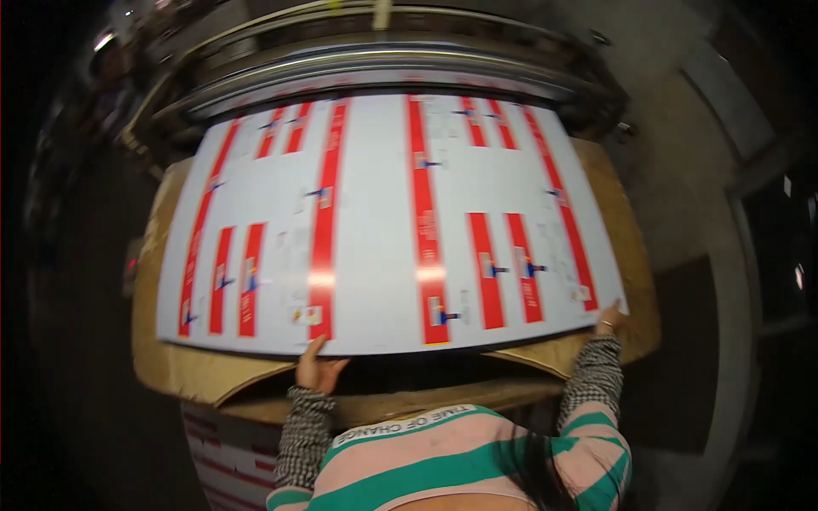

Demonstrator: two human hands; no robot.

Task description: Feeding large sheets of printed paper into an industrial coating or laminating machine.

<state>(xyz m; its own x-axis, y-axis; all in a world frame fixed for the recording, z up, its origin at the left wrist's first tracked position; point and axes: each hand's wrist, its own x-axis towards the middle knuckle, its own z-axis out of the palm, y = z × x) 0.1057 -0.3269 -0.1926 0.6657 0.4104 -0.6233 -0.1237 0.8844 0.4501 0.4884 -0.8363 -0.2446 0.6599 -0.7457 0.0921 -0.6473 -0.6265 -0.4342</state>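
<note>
A large glossy white printed sheet [375, 238] with red stripes lies across a brown cardboard board [630, 289]. Its far edge reaches the metal rollers of a machine [375, 64]. My left hand [317, 368] grips the sheet's near edge left of the middle, thumb on top and fingers underneath. My right hand [608, 320] holds the near right corner of the sheet. The near edge is lifted slightly off the cardboard, with a dark gap under it.
The machine with curved steel rollers stands at the far side. A stack of printed sheets [230, 451] sits low at the left under the cardboard. A grey floor [673, 170] lies to the right. The left side is dark.
</note>
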